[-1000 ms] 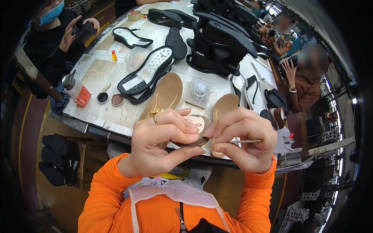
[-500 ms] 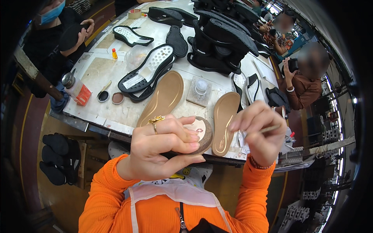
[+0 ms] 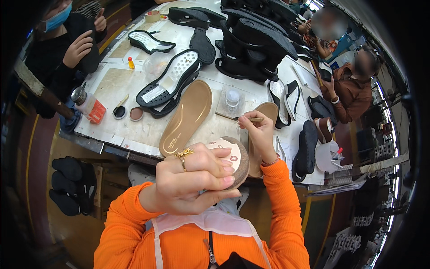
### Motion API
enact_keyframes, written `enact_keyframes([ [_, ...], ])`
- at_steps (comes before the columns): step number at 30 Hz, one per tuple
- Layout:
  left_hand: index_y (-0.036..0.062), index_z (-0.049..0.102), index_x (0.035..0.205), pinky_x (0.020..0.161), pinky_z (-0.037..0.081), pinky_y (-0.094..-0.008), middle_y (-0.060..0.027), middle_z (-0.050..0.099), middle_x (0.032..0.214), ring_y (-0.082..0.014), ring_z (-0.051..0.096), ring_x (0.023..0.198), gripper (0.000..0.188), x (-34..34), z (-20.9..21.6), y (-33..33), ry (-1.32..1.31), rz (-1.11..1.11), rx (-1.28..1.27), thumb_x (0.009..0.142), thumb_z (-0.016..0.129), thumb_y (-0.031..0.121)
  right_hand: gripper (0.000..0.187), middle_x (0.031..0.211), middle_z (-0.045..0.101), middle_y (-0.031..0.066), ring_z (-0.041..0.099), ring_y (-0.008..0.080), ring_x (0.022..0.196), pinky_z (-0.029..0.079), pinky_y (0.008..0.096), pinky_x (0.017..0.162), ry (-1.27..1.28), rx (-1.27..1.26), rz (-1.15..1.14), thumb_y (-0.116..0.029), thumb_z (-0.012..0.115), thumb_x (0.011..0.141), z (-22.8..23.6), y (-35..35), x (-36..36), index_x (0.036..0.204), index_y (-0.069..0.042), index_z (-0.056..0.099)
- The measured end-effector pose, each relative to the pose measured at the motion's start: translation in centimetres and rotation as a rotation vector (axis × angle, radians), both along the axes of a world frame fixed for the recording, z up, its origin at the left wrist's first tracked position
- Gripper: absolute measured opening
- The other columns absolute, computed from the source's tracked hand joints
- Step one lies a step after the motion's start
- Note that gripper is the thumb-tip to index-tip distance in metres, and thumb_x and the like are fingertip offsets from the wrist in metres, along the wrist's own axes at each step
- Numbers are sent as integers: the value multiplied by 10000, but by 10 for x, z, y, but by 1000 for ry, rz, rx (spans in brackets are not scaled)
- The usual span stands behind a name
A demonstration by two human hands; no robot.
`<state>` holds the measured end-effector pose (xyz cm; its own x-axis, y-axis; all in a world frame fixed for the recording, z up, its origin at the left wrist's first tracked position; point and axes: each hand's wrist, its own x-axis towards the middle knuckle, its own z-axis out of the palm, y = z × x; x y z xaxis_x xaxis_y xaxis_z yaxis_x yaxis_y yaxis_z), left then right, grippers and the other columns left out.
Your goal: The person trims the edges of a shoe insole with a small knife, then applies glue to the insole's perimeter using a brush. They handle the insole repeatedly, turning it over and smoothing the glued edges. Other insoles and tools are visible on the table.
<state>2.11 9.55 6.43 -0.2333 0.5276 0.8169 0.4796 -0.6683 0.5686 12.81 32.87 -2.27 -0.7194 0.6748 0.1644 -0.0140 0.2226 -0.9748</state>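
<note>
The left hand (image 3: pixel 197 177) clasps a brown-edged sole (image 3: pixel 240 163) as the right hand (image 3: pixel 259 130) pinches a slim brush (image 3: pixel 256 119), apparently for loading, needing a light dip.

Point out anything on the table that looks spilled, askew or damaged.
Nothing looks spilled or broken. The white tabletop is stained and scuffed, likely from wear; the stack of black soles looks uneven, some jutting past others.

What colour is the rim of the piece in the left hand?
The rim is brown, seen in the head view.
</note>
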Motion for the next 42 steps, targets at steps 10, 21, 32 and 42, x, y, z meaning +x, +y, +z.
enact_keyframes([
  [10,9,693,801,826,569,-403,-79,657,762,-205,646,703,249,4,4,6,-10,5,-6,617,859,34,166,804,674,69,639,117,708,524,236,666,-33,-131,-7,-131,703,865,-21,11,6,905,23,652],
  [21,-1,677,749,805,563,-378,-90,663,757,-205,652,652,232,11,6,23,16,5,-44,606,853,49,168,780,668,55,626,101,697,509,227,665,-66,-121,-13,-141,698,870,-18,9,5,896,18,652],
  [32,30,688,779,787,592,-381,-74,651,786,-177,644,716,274,15,6,26,73,-19,-61,593,887,61,153,770,673,58,629,98,688,508,219,657,-24,-153,-10,-133,701,868,-23,11,5,888,12,656],
  [42,26,687,771,777,590,-370,-70,643,780,-174,639,725,261,17,8,28,60,-25,-79,600,881,56,152,776,673,58,629,99,688,512,223,653,-17,-163,-11,-132,704,867,-23,12,6,891,11,659],
])
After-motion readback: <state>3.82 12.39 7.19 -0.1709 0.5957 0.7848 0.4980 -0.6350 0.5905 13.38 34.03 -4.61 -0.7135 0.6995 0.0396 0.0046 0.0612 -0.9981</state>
